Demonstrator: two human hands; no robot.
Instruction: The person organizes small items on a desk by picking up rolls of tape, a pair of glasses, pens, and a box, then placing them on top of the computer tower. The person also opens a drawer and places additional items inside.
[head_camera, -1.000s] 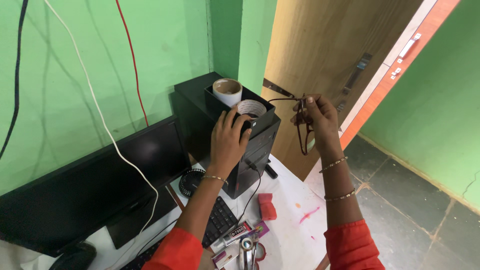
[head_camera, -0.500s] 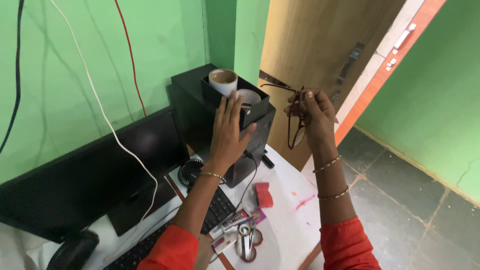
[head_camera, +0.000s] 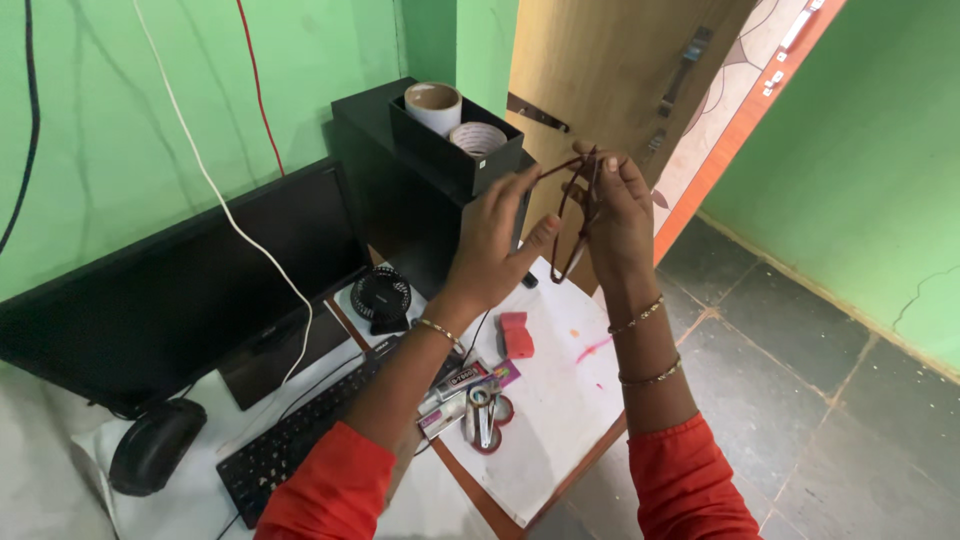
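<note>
Black monitor (head_camera: 190, 280), keyboard (head_camera: 300, 440), computer tower (head_camera: 400, 190), small fan (head_camera: 380, 297)

Spectacles (head_camera: 575, 215): thin dark red-brown frame, plastic-looking, slight gloss. Computer tower (head_camera: 400, 190): matt black casing. Monitor (head_camera: 190, 290): glossy black screen. Worktop (head_camera: 560, 400): white, paper-like, stained pink. Door (head_camera: 600, 70): smooth wood veneer. Floor (head_camera: 800, 400): rough grey stone.

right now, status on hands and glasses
Right hand pinching glasses at the frame. Left hand open, fingertips at one temple arm. Nothing between them.
</note>
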